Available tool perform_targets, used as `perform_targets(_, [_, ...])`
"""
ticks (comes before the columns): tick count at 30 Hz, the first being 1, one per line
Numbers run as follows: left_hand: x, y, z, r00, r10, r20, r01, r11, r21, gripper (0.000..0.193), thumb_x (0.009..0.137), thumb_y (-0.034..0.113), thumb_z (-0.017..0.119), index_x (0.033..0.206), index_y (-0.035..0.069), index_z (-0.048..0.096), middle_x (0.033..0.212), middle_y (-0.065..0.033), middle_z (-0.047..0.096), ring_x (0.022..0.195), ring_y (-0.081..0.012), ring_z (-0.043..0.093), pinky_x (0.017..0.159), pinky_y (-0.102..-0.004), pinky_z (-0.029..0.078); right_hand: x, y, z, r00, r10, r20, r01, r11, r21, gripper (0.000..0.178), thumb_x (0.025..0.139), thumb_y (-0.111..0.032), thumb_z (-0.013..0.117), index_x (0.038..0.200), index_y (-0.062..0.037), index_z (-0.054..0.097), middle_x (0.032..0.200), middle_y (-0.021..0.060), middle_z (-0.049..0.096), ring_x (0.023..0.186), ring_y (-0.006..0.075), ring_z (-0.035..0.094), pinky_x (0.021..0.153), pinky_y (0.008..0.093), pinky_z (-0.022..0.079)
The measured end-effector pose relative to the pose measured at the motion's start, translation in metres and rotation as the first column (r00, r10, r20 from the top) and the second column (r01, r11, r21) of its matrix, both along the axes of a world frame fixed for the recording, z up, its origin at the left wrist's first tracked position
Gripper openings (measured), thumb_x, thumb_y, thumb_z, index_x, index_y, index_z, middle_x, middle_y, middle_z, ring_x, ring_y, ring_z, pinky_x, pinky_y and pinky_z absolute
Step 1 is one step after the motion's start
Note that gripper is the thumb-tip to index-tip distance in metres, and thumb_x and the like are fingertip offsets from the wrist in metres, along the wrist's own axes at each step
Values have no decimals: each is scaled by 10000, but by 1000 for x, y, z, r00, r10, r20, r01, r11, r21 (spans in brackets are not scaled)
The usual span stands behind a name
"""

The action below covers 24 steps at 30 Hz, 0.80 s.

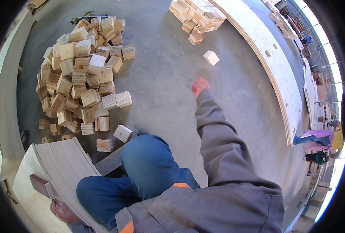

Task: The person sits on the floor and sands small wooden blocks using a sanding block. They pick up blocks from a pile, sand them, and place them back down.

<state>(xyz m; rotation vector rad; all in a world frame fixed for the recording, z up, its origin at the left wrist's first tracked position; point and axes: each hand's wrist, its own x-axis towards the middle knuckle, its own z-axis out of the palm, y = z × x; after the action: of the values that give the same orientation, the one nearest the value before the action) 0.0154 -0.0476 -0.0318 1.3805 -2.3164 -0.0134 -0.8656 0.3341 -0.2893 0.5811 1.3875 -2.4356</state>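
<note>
Grey floor (157,77); brown block (39,185) by left hand (63,212), long axis up-left.

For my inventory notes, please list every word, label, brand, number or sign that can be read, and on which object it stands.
No text can be read.
Wooden blocks in the pile: no lettering that I can make out.
Pale block beyond the right hand: none visible.
Grey panel, lower right: a small dark mark, too small to read.
</note>
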Motion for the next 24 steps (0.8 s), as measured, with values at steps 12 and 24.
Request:
perform_targets(12, [9, 14, 18, 999, -17, 36, 19, 998, -55, 435, 1087, 208, 720, 1433, -51, 669, 1388, -259, 697, 1305, -444, 637, 1145, -534, 505, 264, 37, -88, 742, 232, 629, -529, 779, 337, 414, 1013, -424, 863, 1191, -92, 691, 952, 143, 784, 720, 321, 760, 574, 475, 599])
perform_targets(24, [-24, 31, 34, 993, 34, -112, -28, 998, 53, 458, 1002, 204, 828, 1387, -14, 709, 1346, -189, 716, 1259, -371, 667, 1114, -459, 522, 91, -126, 38, 664, 686, 298, -660, 351, 664, 472, 1012, -284, 848, 1411, -86, 694, 1120, 118, 791, 913, 267, 773, 657, 452, 613])
